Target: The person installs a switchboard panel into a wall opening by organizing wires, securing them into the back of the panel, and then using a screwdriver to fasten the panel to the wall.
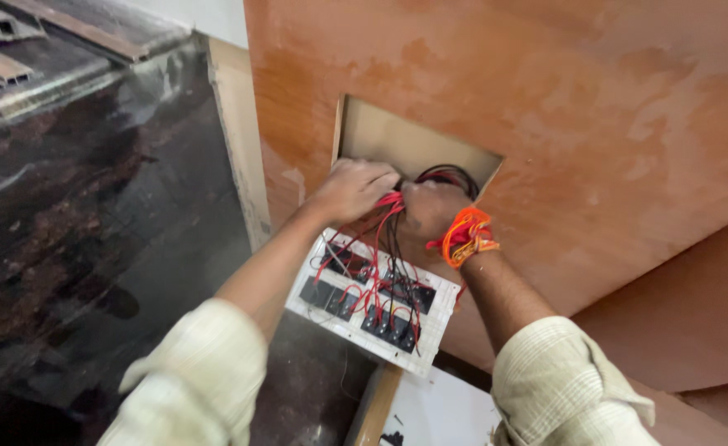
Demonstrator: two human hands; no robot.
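Cloth: pale checked sleeves (190,372) are at the bottom, nearest the camera. They are pushed up past the elbows, so both arms are bare as they reach for the wall.

Plate: a white switch plate (372,297) hangs just under the hands. Its back side faces the camera. It tilts down and away from the wall, and only the wires seem to hold it up. Hanging like this, its back is easy to see.

Switches: black switch backs (393,329) sit in rows on the plate. Red and black wires go into them.

Wires: a bunch of red and black wires (384,227) runs from the plate up into the hands. The bunch is pulled tight together at the top.

Left hand: the left hand (354,188) is at the lower edge of the hole. Its fingers are curled shut around the wires.

Right hand: the right hand (426,208) is just beside the left one, touching it. Its fingers are closed on the same wires. Some black loops poke out above it.

Threads: orange and red threads (466,236) are tied on the right wrist.

Hole: a box hole (397,140) is cut into the wall behind the hands. The wires come out of it.

Wall: the brown wall (595,107) is smooth and patchy.

Sheet: a dark shiny sheet (83,215) stands far off to the left.
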